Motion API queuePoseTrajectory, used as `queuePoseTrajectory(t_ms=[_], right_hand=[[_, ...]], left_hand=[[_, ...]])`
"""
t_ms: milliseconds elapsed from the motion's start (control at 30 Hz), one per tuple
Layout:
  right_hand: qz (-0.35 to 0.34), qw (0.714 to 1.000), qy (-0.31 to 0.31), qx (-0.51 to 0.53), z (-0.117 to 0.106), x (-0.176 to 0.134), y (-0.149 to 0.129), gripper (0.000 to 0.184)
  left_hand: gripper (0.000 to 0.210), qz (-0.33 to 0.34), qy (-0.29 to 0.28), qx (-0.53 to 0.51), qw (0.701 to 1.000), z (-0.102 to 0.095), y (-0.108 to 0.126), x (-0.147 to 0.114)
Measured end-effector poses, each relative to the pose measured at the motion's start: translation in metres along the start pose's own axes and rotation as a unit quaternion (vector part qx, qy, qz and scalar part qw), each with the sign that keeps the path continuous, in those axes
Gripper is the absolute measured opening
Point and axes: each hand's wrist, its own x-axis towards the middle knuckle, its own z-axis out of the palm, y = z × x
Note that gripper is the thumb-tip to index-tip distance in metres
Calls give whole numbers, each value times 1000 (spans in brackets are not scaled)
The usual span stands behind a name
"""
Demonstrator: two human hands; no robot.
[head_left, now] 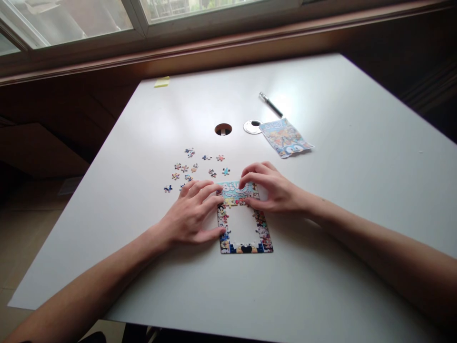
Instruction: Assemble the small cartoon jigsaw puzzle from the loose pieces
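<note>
A partly assembled jigsaw puzzle [263, 233] lies flat on the table, with its border and lettered top section joined around a bare middle. My left hand [191, 214] rests along its left side, fingers spread, fingertips at the upper left edge and thumb lower down. Over the upper right corner, my right hand [273, 188] touches the puzzle with curved fingers, thumb and index apart. No loose piece shows between its fingers, though the fingertips hide part of the surface. Several loose puzzle pieces [184, 168] lie beyond my left hand; a turquoise piece [226, 171] sits near the puzzle's top edge.
The white table [339, 267] has a round cable hole [223, 129] and a metal ring cover [252, 126] beside it. A printed packet [286, 138] overlaps the cover's edge, with a dark pen [271, 105] behind it. A yellow sticky note [162, 82] is at the far left edge.
</note>
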Motion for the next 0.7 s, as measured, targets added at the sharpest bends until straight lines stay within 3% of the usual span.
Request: queuePoseTrajectory(t_ms=[700], right_hand=[[9,1000,-12,21,-2,2,1,30]], left_hand=[[50,16,3,5,1000,2,-3,-3]])
